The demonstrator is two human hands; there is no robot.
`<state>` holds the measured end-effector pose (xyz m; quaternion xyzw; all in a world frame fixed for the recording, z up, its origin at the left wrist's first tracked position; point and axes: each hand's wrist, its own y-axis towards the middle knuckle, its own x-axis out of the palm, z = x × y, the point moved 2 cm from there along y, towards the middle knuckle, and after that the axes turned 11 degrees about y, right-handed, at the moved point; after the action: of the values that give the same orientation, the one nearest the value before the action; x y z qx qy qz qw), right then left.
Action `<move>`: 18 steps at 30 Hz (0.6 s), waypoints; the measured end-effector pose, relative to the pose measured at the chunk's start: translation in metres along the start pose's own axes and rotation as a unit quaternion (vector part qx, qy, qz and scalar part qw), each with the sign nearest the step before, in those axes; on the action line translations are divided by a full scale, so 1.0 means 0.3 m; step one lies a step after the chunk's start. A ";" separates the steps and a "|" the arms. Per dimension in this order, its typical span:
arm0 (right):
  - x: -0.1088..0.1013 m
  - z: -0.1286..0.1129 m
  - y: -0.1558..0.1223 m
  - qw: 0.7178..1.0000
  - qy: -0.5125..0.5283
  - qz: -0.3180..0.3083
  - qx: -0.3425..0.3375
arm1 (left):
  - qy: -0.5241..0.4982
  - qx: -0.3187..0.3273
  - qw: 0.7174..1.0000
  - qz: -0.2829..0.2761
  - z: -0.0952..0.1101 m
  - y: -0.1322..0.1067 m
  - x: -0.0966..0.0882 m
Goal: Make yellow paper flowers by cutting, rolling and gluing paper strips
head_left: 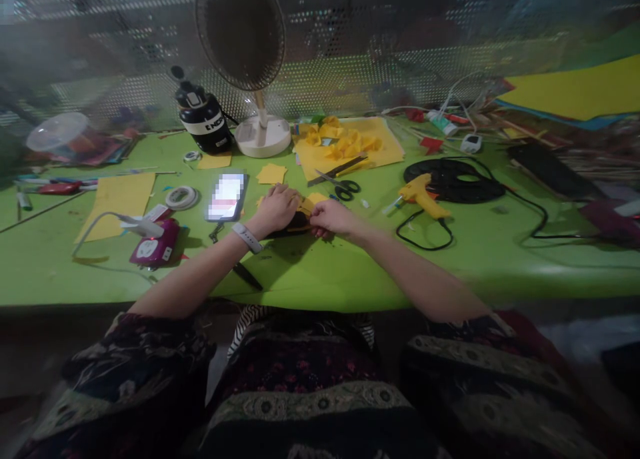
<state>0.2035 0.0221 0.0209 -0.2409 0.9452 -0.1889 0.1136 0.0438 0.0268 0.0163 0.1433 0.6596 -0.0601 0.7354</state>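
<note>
My left hand [277, 209], with a pale band at its wrist, is bent over a small piece of yellow paper [303, 205], its fingers curled down against it. At the paper's right side my right hand [330, 217] is closed in a pinch on its edge. Beneath the hands lies a dark flat object [295, 227], mostly covered, so its kind does not show. Black-handled scissors [345, 189] lie just beyond my right hand. Left of my left hand is a lit phone [227, 196]. A yellow paper shape [272, 174] rests behind the hands.
On the green table [310, 279] are a yellow glue gun [423, 195] with a black cord, a black round piece [460, 181], yellow paper flowers [345, 139], a fan [263, 135], a black bottle [204, 120], a tape roll [181, 197] and a purple power socket [156, 244].
</note>
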 end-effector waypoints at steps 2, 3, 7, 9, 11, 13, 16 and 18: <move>0.000 0.003 0.003 1.000 -0.003 0.001 0.003 | 0.001 0.000 1.000 0.006 0.001 0.000 -0.001; 0.001 0.004 0.004 1.000 -0.003 0.001 0.005 | 0.001 0.002 1.000 0.008 0.002 0.000 0.000; 0.002 0.004 0.003 1.000 0.001 0.000 0.011 | 0.010 0.023 1.000 0.014 0.002 0.001 0.002; 0.001 0.004 0.003 1.000 0.002 -0.001 0.011 | 0.008 0.027 0.999 0.015 0.001 0.002 0.002; 0.000 0.006 0.005 1.000 0.004 0.001 0.011 | -0.003 0.019 1.000 0.017 -0.002 0.003 0.002; -0.003 0.010 0.011 1.000 0.005 0.000 0.007 | -0.008 0.010 1.000 0.014 -0.003 0.003 0.002; -0.006 0.020 0.022 1.000 0.003 -0.007 0.001 | -0.004 0.003 1.000 0.003 -0.001 0.003 0.001; -0.008 0.024 0.027 1.000 0.001 -0.011 -0.002 | 0.001 0.005 1.000 0.000 0.002 0.002 0.001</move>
<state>0.2045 0.0276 0.0114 -0.2516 0.9428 -0.1888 0.1105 0.0445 0.0273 0.0163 0.1471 0.6598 -0.0635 0.7341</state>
